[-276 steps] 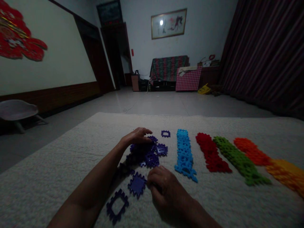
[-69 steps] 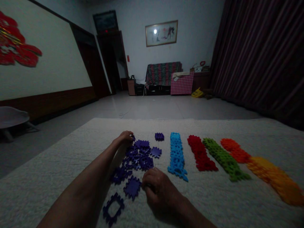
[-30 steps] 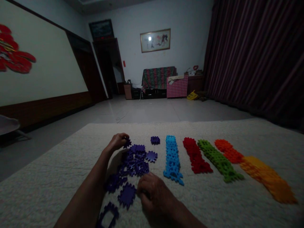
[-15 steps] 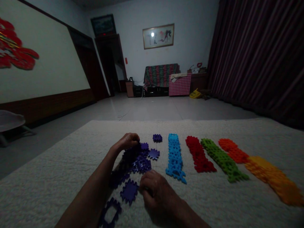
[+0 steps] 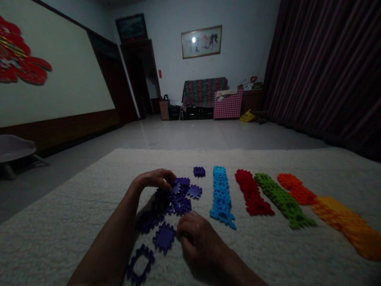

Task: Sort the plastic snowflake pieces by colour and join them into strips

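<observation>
My left hand point(image 5: 156, 178) reaches over the far left side of a loose pile of purple interlocking plastic tiles point(image 5: 182, 205). Its thumb and fingers are parted, and a flat purple tile point(image 5: 175, 188) lies at the fingertips. Closer to me, my right hand point(image 5: 198, 234) rests with curled fingers just below the pile; whatever they may hold is hidden. Beside its fingertips lies a solid purple tile point(image 5: 164, 237) with toothed edges. A purple tile with a square hole point(image 5: 141, 264) is nearer me. One small purple piece point(image 5: 199, 171) sits apart beyond the pile.
To the right, overlapping tiles form rows by colour: light blue point(image 5: 220, 194), red point(image 5: 253, 194), green point(image 5: 282, 198), orange point(image 5: 296, 188) and yellow-orange point(image 5: 347, 222). All lie on a pale fleecy cover point(image 5: 95, 190). A low grey seat point(image 5: 16, 149) stands at far left.
The thumb and fingers of my left hand have parted over the pile, and a flat tile shows by them. My right hand stays curled in nearly the same place. The view has shifted slightly.
</observation>
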Demonstrator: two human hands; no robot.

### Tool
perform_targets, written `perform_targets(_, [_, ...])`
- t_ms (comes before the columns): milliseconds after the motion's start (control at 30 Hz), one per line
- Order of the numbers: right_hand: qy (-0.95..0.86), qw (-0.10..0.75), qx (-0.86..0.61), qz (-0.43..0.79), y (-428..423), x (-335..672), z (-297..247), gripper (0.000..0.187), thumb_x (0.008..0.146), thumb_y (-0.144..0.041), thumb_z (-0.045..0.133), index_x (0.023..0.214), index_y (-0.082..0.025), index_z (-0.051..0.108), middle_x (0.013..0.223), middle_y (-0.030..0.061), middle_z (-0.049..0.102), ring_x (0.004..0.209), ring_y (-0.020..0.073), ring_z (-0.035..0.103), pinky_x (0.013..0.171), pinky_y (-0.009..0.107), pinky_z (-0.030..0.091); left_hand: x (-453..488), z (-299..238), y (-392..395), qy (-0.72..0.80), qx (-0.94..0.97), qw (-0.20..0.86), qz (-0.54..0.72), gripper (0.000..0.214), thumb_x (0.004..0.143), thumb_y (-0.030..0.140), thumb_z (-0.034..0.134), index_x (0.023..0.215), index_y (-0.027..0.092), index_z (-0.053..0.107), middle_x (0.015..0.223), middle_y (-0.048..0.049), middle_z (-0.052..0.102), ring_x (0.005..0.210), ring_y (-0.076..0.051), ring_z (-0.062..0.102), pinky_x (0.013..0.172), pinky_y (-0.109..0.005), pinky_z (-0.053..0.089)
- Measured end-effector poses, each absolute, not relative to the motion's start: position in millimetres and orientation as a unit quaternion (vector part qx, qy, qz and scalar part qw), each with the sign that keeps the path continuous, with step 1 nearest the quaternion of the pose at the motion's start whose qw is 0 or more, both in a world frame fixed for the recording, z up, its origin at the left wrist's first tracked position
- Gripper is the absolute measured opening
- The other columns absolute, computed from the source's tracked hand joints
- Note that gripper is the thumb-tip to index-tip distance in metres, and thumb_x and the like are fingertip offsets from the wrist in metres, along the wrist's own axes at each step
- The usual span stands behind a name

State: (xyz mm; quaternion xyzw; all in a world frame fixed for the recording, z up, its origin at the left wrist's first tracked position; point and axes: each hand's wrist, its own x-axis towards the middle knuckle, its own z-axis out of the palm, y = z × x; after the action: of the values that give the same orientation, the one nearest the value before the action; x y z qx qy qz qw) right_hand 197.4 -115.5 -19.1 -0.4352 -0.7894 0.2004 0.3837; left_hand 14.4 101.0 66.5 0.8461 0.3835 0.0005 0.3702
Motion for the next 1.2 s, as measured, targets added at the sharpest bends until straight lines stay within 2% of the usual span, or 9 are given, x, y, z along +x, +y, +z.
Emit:
perform_targets(100, [-0.789,0.389,-0.433,0.199,-116,197,-17,0.021,0.071,0.001,0.049,0.073,-0.019,0.05,0.082,0.0008,0.057,0.085,0.0147,0.051,0.075,0.028,0.038,16,67,99,0.405,0.854,0.327,-0.018,0.059,0.06,0.034,0.077,0.118,0.024,0.064,0.119,-0.0033,0.07,0.112,-0.024,0.061,0.098,-0.035,0.046])
perform_targets(367, [-0.789,0.384,-0.436,0.199,-114,196,-21,0.02,0.07,0.001,0.049,0.07,-0.019,0.051,0.08,0.001,0.057,0.083,0.0154,0.051,0.074,0.029,0.039,32,65,88,0.442,0.868,0.219,-0.044,0.068,0.06,0.032,0.078,0.125,0.019,0.062,0.127,-0.0124,0.065,0.112,-0.029,0.061,0.093,-0.034,0.047])
perform_targets(533, [-0.792,0.387,-0.428,0.199,-114,197,-19,0.02,0.072,0.0,0.049,0.072,-0.019,0.054,0.082,0.0018,0.058,0.084,0.0161,0.052,0.075,0.029,0.04,39,63,82,0.435,0.879,0.192,-0.032,0.067,0.057,0.027,0.079,0.122,0.023,0.062,0.124,-0.0089,0.066,0.107,-0.026,0.062,0.088,-0.031,0.048])
perform_targets(733, [-0.79,0.392,-0.429,0.197,-115,197,-17,0.02,0.072,0.0,0.049,0.073,-0.019,0.053,0.082,0.0014,0.058,0.085,0.0159,0.051,0.076,0.029,0.039,44,63,80,0.402,0.899,0.166,-0.052,0.034,0.058,0.021,0.072,0.092,0.019,0.069,0.089,-0.0032,0.07,0.081,-0.02,0.06,0.065,-0.025,0.044])
perform_targets(867, [-0.792,0.388,-0.426,0.202,-116,197,-16,0.02,0.072,0.0,0.049,0.072,-0.019,0.052,0.081,0.0012,0.057,0.084,0.0157,0.051,0.075,0.029,0.039,44,61,82,0.384,0.902,0.186,-0.062,0.017,0.06,0.02,0.066,0.077,0.02,0.068,0.069,0.0006,0.064,0.065,-0.016,0.054,0.058,-0.026,0.039])
perform_targets(967, [-0.788,0.391,-0.432,0.198,-116,197,-15,0.02,0.073,0.001,0.048,0.073,-0.019,0.052,0.082,0.0012,0.058,0.085,0.0156,0.051,0.076,0.029,0.038,44,62,82,0.377,0.904,0.194,-0.062,0.011,0.061,0.021,0.064,0.072,0.019,0.067,0.064,0.0019,0.061,0.058,-0.014,0.05,0.056,-0.025,0.037])
perform_targets(1067, [-0.793,0.39,-0.426,0.195,-116,197,-16,0.021,0.07,0.001,0.048,0.072,-0.019,0.053,0.081,0.0013,0.057,0.084,0.0158,0.051,0.075,0.029,0.039,41,65,83,0.385,0.898,0.205,-0.055,0.016,0.064,0.024,0.064,0.078,0.019,0.07,0.068,0.0011,0.065,0.061,-0.014,0.051,0.058,-0.025,0.038])
perform_targets(1200, [-0.79,0.393,-0.43,0.194,-115,196,-17,0.02,0.07,0.0,0.048,0.072,-0.019,0.053,0.081,0.0012,0.058,0.083,0.0157,0.051,0.075,0.029,0.039,35,66,89,0.414,0.88,0.231,-0.027,0.041,0.066,0.028,0.066,0.106,0.02,0.07,0.088,-0.0017,0.072,0.076,-0.016,0.06,0.065,-0.023,0.043])
